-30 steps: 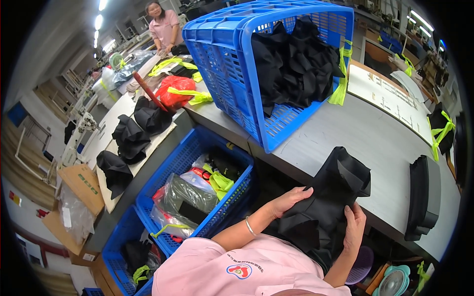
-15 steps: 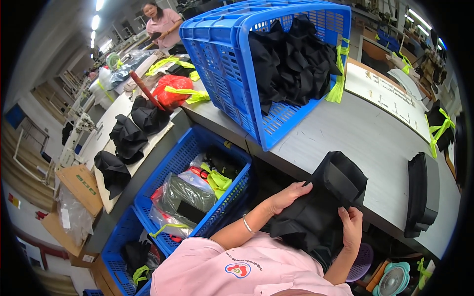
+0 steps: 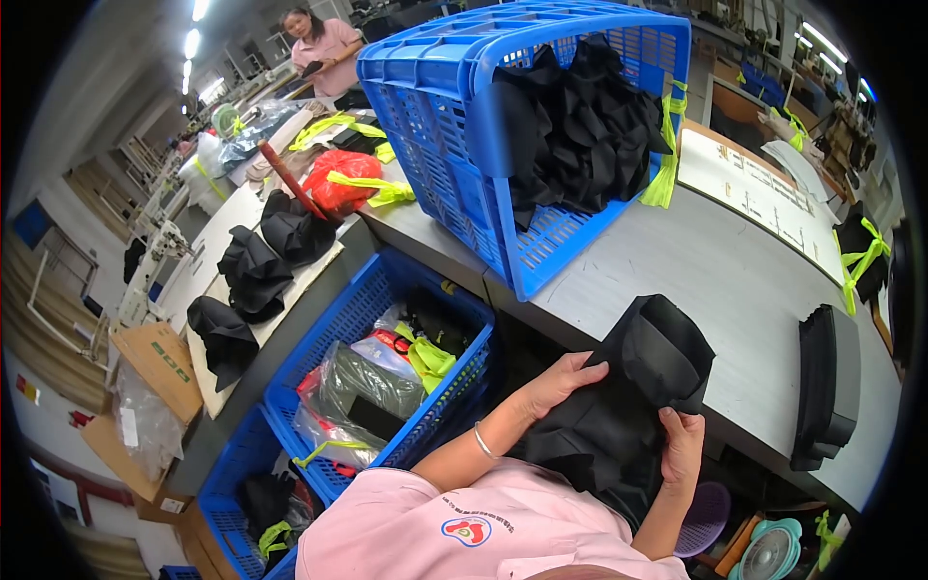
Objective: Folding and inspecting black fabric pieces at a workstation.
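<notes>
A black fabric piece [image 3: 662, 353] is held between my two hands, its upper end bent into an open loop at the table's near edge. My left hand [image 3: 564, 379] pinches its left side with thumb and fingers. My right hand [image 3: 681, 447] grips the right side lower down, thumb on top. More dark cloth [image 3: 585, 440] hangs beneath, toward my lap; where one piece ends and another starts I cannot tell. Beyond my hands, a blue plastic basket [image 3: 425, 145] lies on its side, packed with folded black pieces [image 3: 580, 135]. A neat stack of black pieces [image 3: 822, 387] stands at the right.
Below the table's left edge sit two blue crates [image 3: 290, 387] [image 3: 227, 522] with bagged goods. Black bundles [image 3: 253, 271] rest on a board beside a red bag [image 3: 340, 179]. A white board [image 3: 754, 198] lies far right; a small fan [image 3: 768, 551] sits low right. Another person [image 3: 324, 53] stands far left.
The black piece's loop has opened slightly and tilted in my hands. Both hands keep their grip and have shifted only a little to the left.
</notes>
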Tool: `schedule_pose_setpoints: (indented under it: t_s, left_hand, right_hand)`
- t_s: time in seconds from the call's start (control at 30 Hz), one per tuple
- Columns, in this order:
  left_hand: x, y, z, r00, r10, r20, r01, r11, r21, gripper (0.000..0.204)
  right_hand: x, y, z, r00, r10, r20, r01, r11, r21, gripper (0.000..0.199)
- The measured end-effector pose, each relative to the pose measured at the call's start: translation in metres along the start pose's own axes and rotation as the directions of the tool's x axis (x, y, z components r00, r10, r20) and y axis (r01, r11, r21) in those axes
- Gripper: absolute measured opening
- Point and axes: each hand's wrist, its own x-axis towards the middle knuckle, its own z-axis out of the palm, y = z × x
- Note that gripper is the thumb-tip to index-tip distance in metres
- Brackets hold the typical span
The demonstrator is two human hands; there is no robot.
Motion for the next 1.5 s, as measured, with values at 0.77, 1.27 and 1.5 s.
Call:
schedule_pose_setpoints:
  t_s: [0.77, 1.27, 1.5]
  left_hand:
    - [0.018, -0.029, -0.004, 0.968, 0.235, -0.087, -0.187, 0.908, 0.376, 0.020]
    - [0.004, -0.031, 0.003, 0.984, 0.070, -0.163, 0.002, 0.915, 0.404, 0.026]
    - [0.005, -0.031, 0.006, 0.996, 0.082, -0.037, -0.062, 0.921, 0.385, 0.025]
  right_hand:
    - [-0.010, 0.007, 0.023, 0.997, -0.068, -0.038, 0.074, 0.981, 0.180, 0.022]
    - [0.010, 0.010, 0.007, 0.933, -0.228, -0.277, 0.201, 0.972, -0.122, 0.021]
    - [0.023, 0.050, -0.026, 0.931, -0.228, -0.286, 0.186, 0.968, -0.167, 0.017]
